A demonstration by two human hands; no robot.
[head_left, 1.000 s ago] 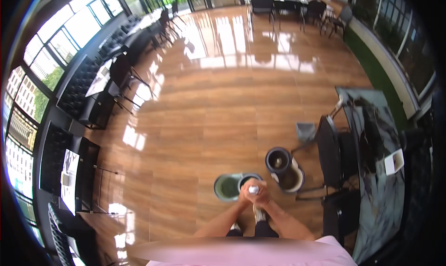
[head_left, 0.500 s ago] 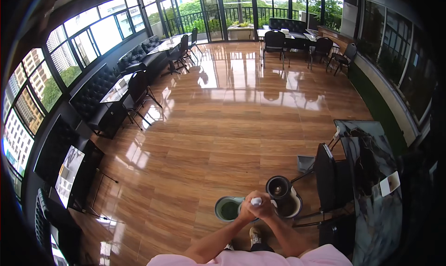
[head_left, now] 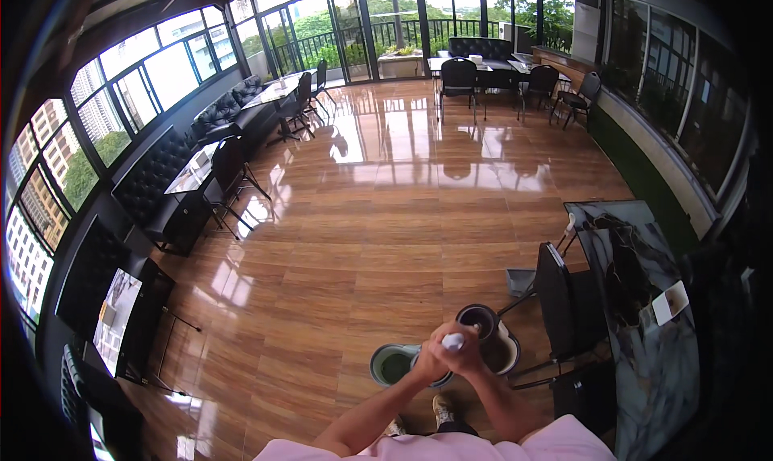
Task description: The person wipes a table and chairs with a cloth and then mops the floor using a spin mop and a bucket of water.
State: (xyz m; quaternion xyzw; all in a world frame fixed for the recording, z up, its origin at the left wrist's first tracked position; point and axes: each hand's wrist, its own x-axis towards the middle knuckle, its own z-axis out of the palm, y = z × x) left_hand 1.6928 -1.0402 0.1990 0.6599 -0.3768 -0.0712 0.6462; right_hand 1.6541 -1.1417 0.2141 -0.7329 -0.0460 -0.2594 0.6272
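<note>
Both hands are closed, one against the other, around an upright pole that looks like a mop handle, its pale rounded end poking up out of the grip. My left hand wraps it from the left, my right hand from the right. Under them on the floor stands a mop bucket with rounded compartments, the left one holding greenish water. A dark round basket rises at its far right side. My hands cover part of the bucket, and the pole's lower end cannot be made out.
Close on the right are a black chair and a dark marble-patterned table. A grey dustpan lies by the chair. Black tufted sofas and tables line the left windows. More chairs stand at the back. The wood-look floor is shiny.
My clasped hands and the pole's end have shifted slightly right, now covering more of the dark basket. The view has tilted and turned a little; both hands keep their grip.
</note>
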